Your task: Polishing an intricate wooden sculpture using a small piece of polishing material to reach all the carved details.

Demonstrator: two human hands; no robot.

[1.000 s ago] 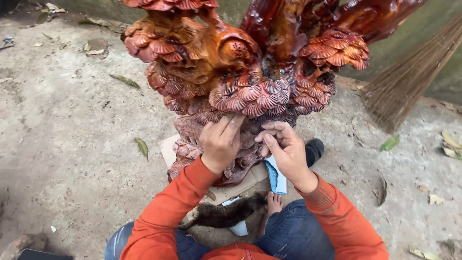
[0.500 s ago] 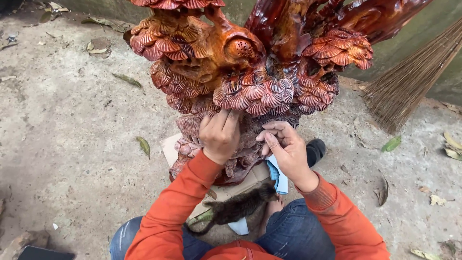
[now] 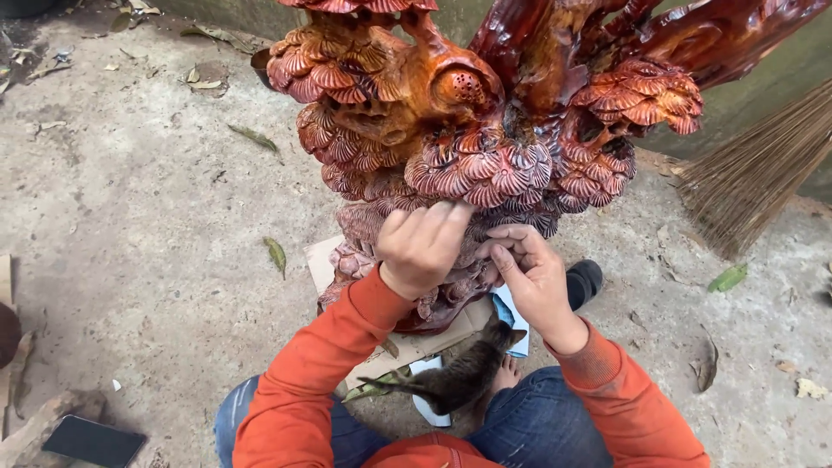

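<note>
a dark phone [image 3: 94,441] lies on the concrete floor [image 3: 147,225] at far left, with broad bare floor and scattered dry leaves between it and the work. the carved red wooden sculpture [image 3: 485,130] stands in the middle on a piece of cardboard [image 3: 325,260], rising away from the person. the left hand [image 3: 422,247] presses against its paler lower carving, fingers curled narrow over the ridges; whether it holds anything i cannot tell. just beside it, the right hand [image 3: 530,277] pinches at the same carved band, fingertips drawn together. a small grey kitten [image 3: 459,377] stands between the knees, below both hands. a broom [image 3: 754,173] leans at right, near the sculpture.
</note>
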